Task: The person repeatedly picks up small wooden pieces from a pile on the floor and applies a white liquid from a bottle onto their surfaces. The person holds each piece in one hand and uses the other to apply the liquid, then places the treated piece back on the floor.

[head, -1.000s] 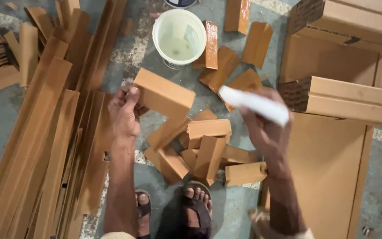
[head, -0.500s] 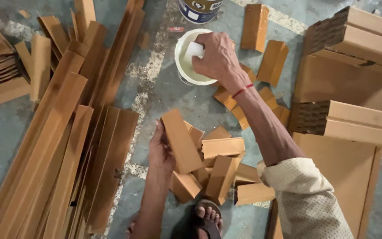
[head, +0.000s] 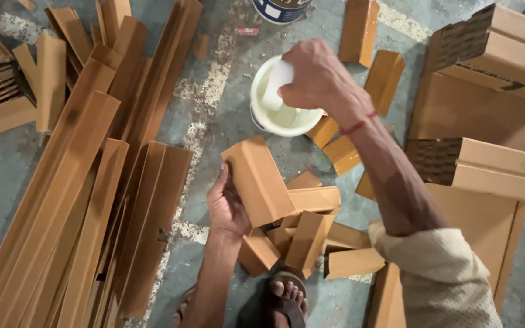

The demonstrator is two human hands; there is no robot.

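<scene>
Near the centre of the concrete floor [head: 226, 121], the left hand [head: 226, 206] holds a short angled cardboard piece [head: 256, 179], its fingers curled round the piece's left edge so that the piece stands tilted above a heap of similar short cardboard pieces [head: 311, 234]. Above it, the right hand [head: 317, 79] reaches over a white bucket [head: 284, 115] that stands on the floor; its fingers are closed round a white brush-like tool [head: 276, 84], whose lower end dips inside the bucket's rim. Pale liquid shows in the bottom of the bucket. A red thread [head: 360, 123] circles the right wrist, and a beige sleeve [head: 439, 273] covers the upper forearm. To the left, long cardboard strips [head: 86, 200] lie side by side in a loose stack, running from lower left to upper right. To the right, large flat cardboard sheets [head: 475, 218] lie on the floor with folded corrugated cardboard blocks [head: 493, 167] resting on them. More short pieces lie just beside the bucket on its right. At the bottom edge, a sandalled foot [head: 284, 297] touches the heap. At the top edge, part of a blue and white can [head: 281, 9] is visible.
</scene>
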